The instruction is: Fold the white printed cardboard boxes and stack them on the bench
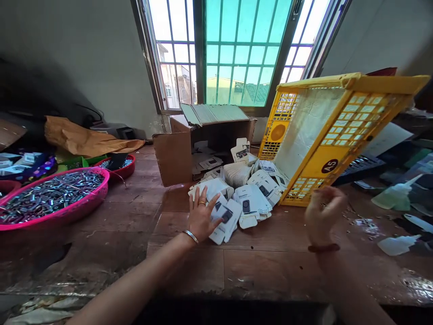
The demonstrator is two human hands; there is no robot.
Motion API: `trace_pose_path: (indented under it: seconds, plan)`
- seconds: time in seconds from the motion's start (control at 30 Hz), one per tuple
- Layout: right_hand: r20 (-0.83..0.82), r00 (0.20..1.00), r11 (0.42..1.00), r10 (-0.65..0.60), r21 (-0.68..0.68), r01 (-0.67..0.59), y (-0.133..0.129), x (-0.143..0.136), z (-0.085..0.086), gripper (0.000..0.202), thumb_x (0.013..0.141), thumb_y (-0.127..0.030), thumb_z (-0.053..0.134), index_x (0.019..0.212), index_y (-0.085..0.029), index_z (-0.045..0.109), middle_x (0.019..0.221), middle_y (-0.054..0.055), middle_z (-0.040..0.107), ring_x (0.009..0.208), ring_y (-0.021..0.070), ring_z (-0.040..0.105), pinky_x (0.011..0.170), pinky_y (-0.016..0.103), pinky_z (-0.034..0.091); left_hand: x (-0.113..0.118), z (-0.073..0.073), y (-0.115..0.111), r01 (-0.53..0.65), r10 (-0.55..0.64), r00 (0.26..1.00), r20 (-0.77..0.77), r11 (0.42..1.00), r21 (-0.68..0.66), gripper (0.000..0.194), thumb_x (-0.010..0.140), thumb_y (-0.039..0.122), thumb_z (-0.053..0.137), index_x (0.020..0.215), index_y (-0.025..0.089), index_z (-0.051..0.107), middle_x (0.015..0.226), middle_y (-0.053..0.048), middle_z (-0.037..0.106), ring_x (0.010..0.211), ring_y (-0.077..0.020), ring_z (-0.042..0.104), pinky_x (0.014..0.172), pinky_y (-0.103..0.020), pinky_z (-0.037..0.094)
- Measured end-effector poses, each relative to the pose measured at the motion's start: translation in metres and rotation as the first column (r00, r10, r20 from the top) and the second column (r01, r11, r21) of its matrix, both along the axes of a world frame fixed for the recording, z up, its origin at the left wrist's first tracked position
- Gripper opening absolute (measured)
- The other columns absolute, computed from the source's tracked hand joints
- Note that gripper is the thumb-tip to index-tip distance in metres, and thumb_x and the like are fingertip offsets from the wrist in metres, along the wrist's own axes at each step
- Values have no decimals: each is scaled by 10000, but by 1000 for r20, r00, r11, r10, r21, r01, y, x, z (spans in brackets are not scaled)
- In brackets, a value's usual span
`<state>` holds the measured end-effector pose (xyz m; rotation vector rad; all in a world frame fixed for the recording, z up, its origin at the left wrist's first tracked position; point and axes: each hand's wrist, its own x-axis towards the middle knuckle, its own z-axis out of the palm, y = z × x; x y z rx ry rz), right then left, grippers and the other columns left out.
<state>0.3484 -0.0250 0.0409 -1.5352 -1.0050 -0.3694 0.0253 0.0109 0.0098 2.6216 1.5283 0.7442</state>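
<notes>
My left hand (pixel 202 219), with a ring and a silver bracelet, lies with fingers spread on a stack of flat white printed card boxes (pixel 233 215). More folded boxes (pixel 248 201) spill in a heap from an open cardboard carton (pixel 174 158) lying on its side. My right hand (pixel 324 212) hovers in front of a tilted yellow plastic crate (pixel 318 167), fingers curled in and somewhat blurred. Nothing shows between them, and whether the hand touches the crate I cannot tell. The crate's lined opening faces the heap.
At left, a pink basket (pixel 101 198) holds many small metal parts, with a smaller red bowl (pixel 127 169) behind it. Brown paper (pixel 84 137) lies at the back left. Squeeze bottles (pixel 397 195) and small scattered bits lie at right. A barred window (pixel 240 54) is ahead.
</notes>
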Motion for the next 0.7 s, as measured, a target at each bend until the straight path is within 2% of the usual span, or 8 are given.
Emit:
trace_pose_path:
  seconds: [0.07, 0.13, 0.2, 0.3, 0.37, 0.43, 0.57, 0.7]
  plan:
    - [5, 996, 979, 93, -184, -91, -7, -33, -19, 462, 832, -566, 564, 1065, -168, 591, 1090, 147, 628, 1081, 347, 533, 970, 509, 372, 6, -5, -15, -48, 48, 999, -1, 996, -77, 809, 729, 451, 763, 1452, 321, 423, 1644, -139, 83, 1473, -464, -29, 1115, -723, 68]
    - [-33, 987, 925, 155, -345, -156, -7, -61, -36, 569, 711, -591, 675, 1084, -167, 608, 1082, 150, 661, 1067, 364, 557, 969, 504, 383, 14, -10, -28, -75, 71, 997, -27, 981, -181, 893, 686, 506, 777, 1470, 370, 374, 1654, -100, 20, 1465, -474, -80, 1084, -764, 48]
    - [-95, 985, 873, 144, -457, -172, -1, -78, -47, 684, 670, -590, 709, 1172, -142, 587, 1165, 197, 643, 1138, 411, 529, 985, 541, 361, 21, -15, -36, -102, 88, 994, -59, 951, -290, 951, 662, 551, 774, 1486, 382, 332, 1656, -77, -19, 1460, -480, -98, 1076, -775, 54]
    - [-190, 977, 823, 92, -538, -183, 9, -84, -53, 803, 650, -543, 742, 1294, -118, 520, 1300, 248, 564, 1258, 453, 446, 1026, 575, 313, 25, -23, -38, -133, 100, 990, -101, 904, -406, 911, 701, 576, 722, 1494, 366, 325, 1657, -44, -26, 1465, -490, -13, 1096, -751, 102]
    - [-259, 963, 814, 70, -543, -205, 15, -82, -54, 891, 584, -477, 798, 1323, -83, 494, 1346, 284, 518, 1292, 477, 407, 1038, 592, 301, 23, -27, -32, -153, 115, 987, -114, 897, -415, 826, 766, 549, 667, 1494, 358, 329, 1658, -18, 14, 1469, -475, 40, 1109, -734, 128]
    - [-342, 937, 817, 74, -518, -254, 19, -81, -54, 920, 515, -401, 837, 1295, -40, 510, 1313, 309, 542, 1269, 487, 433, 1018, 599, 341, 19, -31, -23, -187, 158, 982, -108, 907, -377, 736, 822, 505, 615, 1489, 357, 342, 1653, -3, 86, 1475, -456, 61, 1106, -735, 151]
    - [-515, 829, 806, 218, -384, -450, 26, -88, -60, 648, 538, -326, 815, 1114, -87, 636, 1035, 180, 738, 1025, 368, 651, 844, 469, 538, 9, -36, 0, -274, 259, 962, -87, 910, -310, 631, 887, 452, 529, 1485, 347, 354, 1642, -14, 157, 1460, -467, 129, 1073, -765, 187]
    - [-614, 725, 798, 313, -244, -551, 35, -98, -67, 476, 575, -307, 789, 1001, -123, 684, 872, 116, 781, 875, 310, 712, 706, 400, 595, 9, -36, 19, -297, 286, 955, -78, 921, -252, 600, 909, 399, 498, 1485, 391, 330, 1644, 7, 157, 1467, -454, 114, 1077, -775, 128]
